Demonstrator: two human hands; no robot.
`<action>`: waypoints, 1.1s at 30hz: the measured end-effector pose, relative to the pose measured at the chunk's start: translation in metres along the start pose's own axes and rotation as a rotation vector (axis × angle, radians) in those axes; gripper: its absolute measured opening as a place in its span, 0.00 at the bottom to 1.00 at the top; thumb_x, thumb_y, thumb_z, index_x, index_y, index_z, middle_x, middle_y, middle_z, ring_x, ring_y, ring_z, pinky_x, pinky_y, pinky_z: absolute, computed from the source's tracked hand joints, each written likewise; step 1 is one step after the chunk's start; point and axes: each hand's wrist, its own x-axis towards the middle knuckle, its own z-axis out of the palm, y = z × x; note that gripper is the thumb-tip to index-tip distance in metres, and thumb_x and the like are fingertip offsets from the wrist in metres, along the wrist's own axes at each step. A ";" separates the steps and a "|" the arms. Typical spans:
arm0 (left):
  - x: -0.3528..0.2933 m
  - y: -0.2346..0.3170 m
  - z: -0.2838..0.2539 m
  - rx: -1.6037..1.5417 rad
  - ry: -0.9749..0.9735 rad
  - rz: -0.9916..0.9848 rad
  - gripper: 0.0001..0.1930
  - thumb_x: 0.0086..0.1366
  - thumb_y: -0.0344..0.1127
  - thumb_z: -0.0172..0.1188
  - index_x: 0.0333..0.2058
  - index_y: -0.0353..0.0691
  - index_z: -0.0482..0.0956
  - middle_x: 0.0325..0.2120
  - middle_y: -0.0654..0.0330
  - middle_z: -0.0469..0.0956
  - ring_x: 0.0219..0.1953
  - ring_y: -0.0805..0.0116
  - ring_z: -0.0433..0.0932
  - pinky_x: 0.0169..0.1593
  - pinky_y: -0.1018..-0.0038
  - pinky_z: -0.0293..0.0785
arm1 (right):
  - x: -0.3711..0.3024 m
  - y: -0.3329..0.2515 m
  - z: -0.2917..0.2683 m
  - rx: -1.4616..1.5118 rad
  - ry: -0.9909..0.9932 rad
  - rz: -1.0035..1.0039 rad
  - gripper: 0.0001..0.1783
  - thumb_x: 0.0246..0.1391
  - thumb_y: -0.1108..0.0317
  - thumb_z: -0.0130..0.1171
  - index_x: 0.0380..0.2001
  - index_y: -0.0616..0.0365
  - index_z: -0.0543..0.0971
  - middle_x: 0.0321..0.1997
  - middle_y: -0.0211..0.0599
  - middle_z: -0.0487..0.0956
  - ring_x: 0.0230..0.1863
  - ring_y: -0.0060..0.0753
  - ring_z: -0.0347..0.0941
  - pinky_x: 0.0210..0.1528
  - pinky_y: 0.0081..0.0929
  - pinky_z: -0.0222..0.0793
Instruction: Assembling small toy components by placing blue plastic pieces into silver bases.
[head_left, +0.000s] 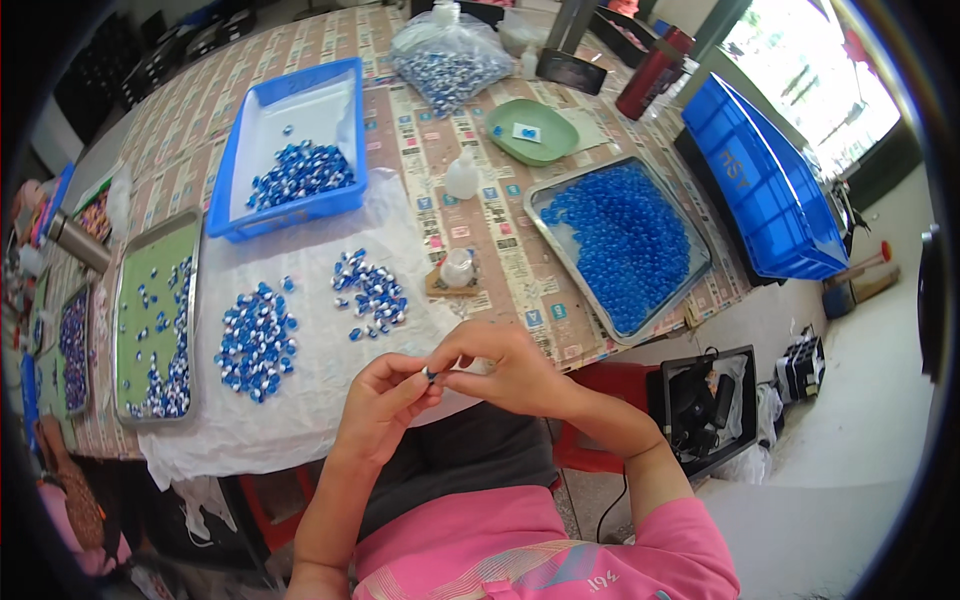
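Note:
My left hand (388, 398) pinches a small blue-and-white bead (430, 374) between thumb and fingertips, just past the table's near edge. My right hand (510, 368) meets it from the right, its curled fingertips closed at the same bead and partly hiding it. Beyond my left hand lie two heaps of such beads on a white sheet (330, 425): a smaller heap (372, 292) close by and a larger heap (257, 343) farther left. A small white jar (457, 268) stands on a wooden block behind my hands.
A blue plastic tray (222, 200) of beads sits at back left, a metal tray (193, 385) in front. To the right are a metal tray of blue balls (625, 240), a green dish (560, 140) and a blue crate (765, 180). A white squeeze bottle (463, 177) stands mid-table.

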 end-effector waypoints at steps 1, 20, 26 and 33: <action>-0.001 0.000 0.000 0.012 -0.002 0.009 0.09 0.66 0.24 0.59 0.45 0.34 0.77 0.37 0.55 0.82 0.36 0.69 0.82 0.43 0.73 0.81 | -0.002 -0.001 -0.005 -0.021 -0.033 0.008 0.13 0.45 0.78 0.68 0.38 0.58 0.84 0.37 0.37 0.83 0.41 0.35 0.79 0.43 0.30 0.74; -0.020 0.057 -0.036 1.424 0.553 0.678 0.12 0.58 0.17 0.58 0.41 0.34 0.80 0.39 0.61 0.74 0.31 0.75 0.73 0.33 0.82 0.69 | -0.002 0.080 -0.167 -0.929 0.392 0.350 0.08 0.44 0.76 0.64 0.32 0.57 0.84 0.35 0.36 0.82 0.41 0.42 0.73 0.47 0.36 0.70; -0.011 0.043 -0.022 1.544 0.447 0.828 0.13 0.56 0.19 0.60 0.41 0.36 0.81 0.39 0.59 0.74 0.36 0.69 0.74 0.35 0.78 0.71 | 0.003 0.083 -0.173 -0.942 0.306 0.371 0.09 0.42 0.76 0.64 0.32 0.58 0.83 0.33 0.39 0.82 0.38 0.41 0.75 0.45 0.36 0.71; -0.007 0.045 -0.023 1.463 0.429 0.780 0.14 0.53 0.19 0.62 0.40 0.35 0.81 0.37 0.53 0.74 0.41 0.55 0.74 0.45 0.68 0.71 | 0.009 0.063 -0.147 -0.709 0.390 0.192 0.10 0.43 0.81 0.62 0.32 0.62 0.82 0.36 0.39 0.80 0.36 0.34 0.79 0.40 0.26 0.74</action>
